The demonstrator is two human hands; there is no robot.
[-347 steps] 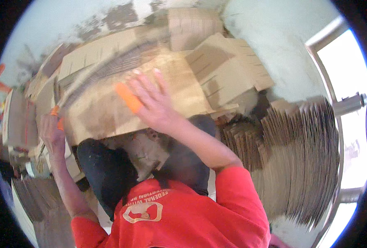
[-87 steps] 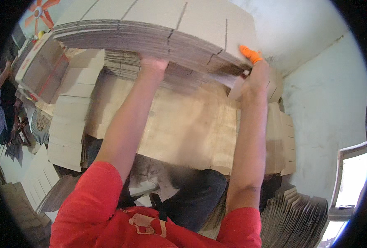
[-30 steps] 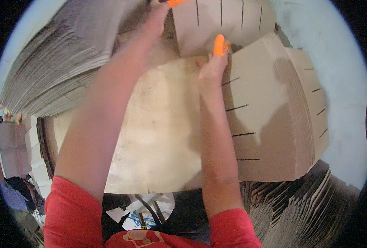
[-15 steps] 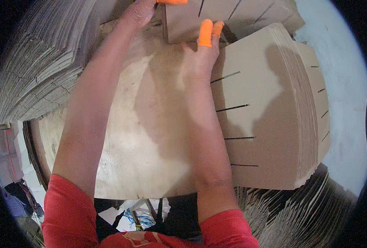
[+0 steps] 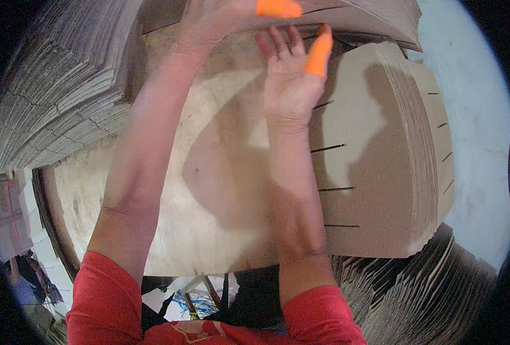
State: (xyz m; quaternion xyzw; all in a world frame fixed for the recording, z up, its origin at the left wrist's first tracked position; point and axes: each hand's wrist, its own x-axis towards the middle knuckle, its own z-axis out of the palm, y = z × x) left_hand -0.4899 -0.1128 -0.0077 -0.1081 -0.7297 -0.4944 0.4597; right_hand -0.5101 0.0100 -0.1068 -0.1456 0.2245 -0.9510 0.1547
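At the top of the head view, my left hand (image 5: 223, 20) reaches over the near edge of brown cardboard sheets (image 5: 370, 17). Its orange-covered thumb lies across them; motion blur and the frame edge leave its other fingers unclear. My right hand (image 5: 296, 83) is turned palm up just below that edge, fingers stretched out and an orange cover on its thumb. Nothing shows in this palm, and I cannot tell whether the fingertips touch the sheets. Beside my right wrist lies a stack of slotted cardboard sheets (image 5: 375, 167).
A plywood tabletop (image 5: 220, 241) spreads beneath my forearms. Tall piles of cardboard (image 5: 65, 98) rise at the far left. More cardboard sheets (image 5: 410, 293) stand on edge at the lower right. Blue strands (image 5: 194, 305) show below the table's near edge.
My left hand has moved right over the far sheets. My right hand has shifted slightly right and rolled palm up. The far sheets' slotted face has tipped, and their near edge now looks curved.
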